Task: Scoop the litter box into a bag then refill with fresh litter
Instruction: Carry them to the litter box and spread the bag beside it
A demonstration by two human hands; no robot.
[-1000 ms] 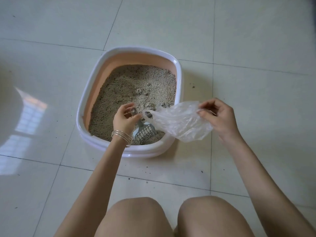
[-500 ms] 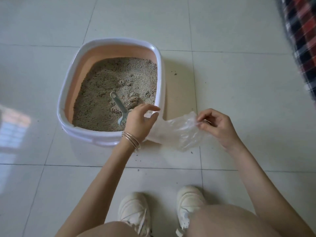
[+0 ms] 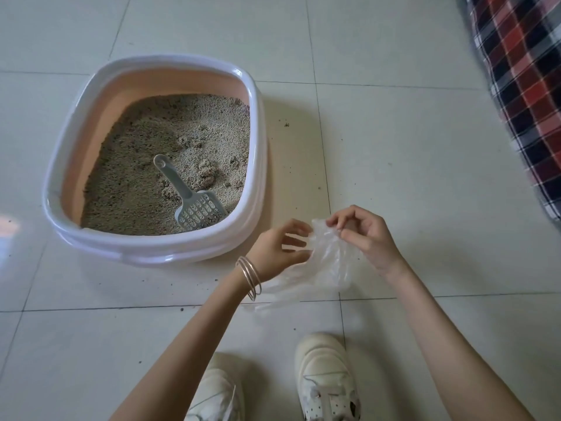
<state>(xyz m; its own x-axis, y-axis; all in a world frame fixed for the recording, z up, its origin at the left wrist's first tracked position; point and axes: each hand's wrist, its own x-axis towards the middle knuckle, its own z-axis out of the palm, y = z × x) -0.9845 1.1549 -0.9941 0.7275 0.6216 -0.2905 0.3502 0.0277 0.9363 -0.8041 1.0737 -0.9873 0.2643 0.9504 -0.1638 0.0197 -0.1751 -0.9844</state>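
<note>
Opening the bag (image 3: 326,262) beside litter box (image 3: 256,165).
Both hands, left (image 3: 277,249) & right (image 3: 364,235), pinch thin, limp, slippery film at 12 o'clock edge; scoop (image 3: 194,200) lies in litter.

Open tiled floor (image 3: 409,147) lies right of the litter box (image 3: 258,165). A plaid cushion (image 3: 522,86) blocks the far right. The scoop (image 3: 194,199) lies across the near litter.
</note>
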